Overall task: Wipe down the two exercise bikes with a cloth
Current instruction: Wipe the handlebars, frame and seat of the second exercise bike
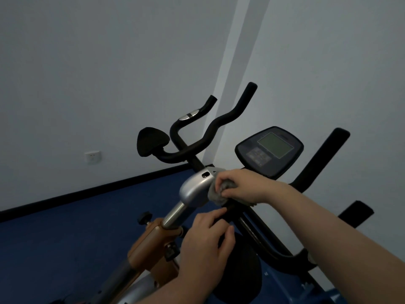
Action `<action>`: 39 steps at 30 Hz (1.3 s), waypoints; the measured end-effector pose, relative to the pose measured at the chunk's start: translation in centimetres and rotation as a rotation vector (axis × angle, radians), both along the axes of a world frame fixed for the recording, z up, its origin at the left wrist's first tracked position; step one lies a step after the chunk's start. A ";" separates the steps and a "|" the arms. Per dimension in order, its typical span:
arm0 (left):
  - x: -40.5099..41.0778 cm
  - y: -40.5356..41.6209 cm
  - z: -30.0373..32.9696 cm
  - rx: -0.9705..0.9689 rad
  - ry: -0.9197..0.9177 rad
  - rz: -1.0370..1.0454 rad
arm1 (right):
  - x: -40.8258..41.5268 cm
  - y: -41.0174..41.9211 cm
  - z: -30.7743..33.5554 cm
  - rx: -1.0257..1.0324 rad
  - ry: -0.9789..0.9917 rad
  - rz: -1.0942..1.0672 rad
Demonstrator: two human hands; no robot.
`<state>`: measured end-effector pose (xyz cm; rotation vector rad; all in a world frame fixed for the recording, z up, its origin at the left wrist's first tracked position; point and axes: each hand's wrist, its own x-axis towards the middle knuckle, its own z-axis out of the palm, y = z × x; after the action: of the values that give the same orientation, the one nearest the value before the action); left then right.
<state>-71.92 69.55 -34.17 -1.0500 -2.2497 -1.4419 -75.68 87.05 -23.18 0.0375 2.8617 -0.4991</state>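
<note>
grey cloth bunched under right hand fingers

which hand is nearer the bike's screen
Right. The right hand, gripping the cloth, sits just below the screen beside the silver cover. The left hand is lower down by the post, farther from it.

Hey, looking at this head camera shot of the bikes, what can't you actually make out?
- Console screen: dim and too small in the head view to read.
- Black bar under the right hand and grey cloth: covered by them.
- Brown frame: its lower part is cut by the bottom edge.
- Left hand: hides what it grips.
</note>
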 end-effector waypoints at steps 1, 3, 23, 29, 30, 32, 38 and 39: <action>0.0 0.0 0.0 -0.003 0.002 -0.001 | -0.5 -0.6 -0.7 0.048 0.075 -0.002; -0.1 0.0 -0.1 -0.002 0.010 -0.001 | -0.7 -1.6 -2.2 0.145 0.233 0.013; 0.2 0.0 0.3 0.005 -0.053 0.006 | 7.9 0.1 2.4 -0.264 0.839 -0.337; 0.5 -0.1 0.5 -0.027 -0.098 0.015 | 17.4 -0.9 -1.8 0.104 0.398 -0.425; 0.6 -0.1 0.6 -0.026 -0.104 0.018 | 18.2 -1.1 -2.5 0.142 0.368 -0.404; 0.7 -0.1 0.5 -0.018 -0.105 0.030 | 18.3 -1.2 -3.2 0.223 0.333 -0.378; 0.8 0.0 0.6 -0.019 -0.084 0.054 | 11.7 -0.4 -3.4 0.144 -0.055 -0.322; 0.8 0.0 0.6 -0.026 -0.078 0.057 | 11.0 -0.4 -3.3 0.070 -0.052 -0.313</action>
<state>-71.11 69.57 -33.58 -0.9442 -2.3392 -1.4575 -64.64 86.64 -26.46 0.5088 2.8317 -0.4469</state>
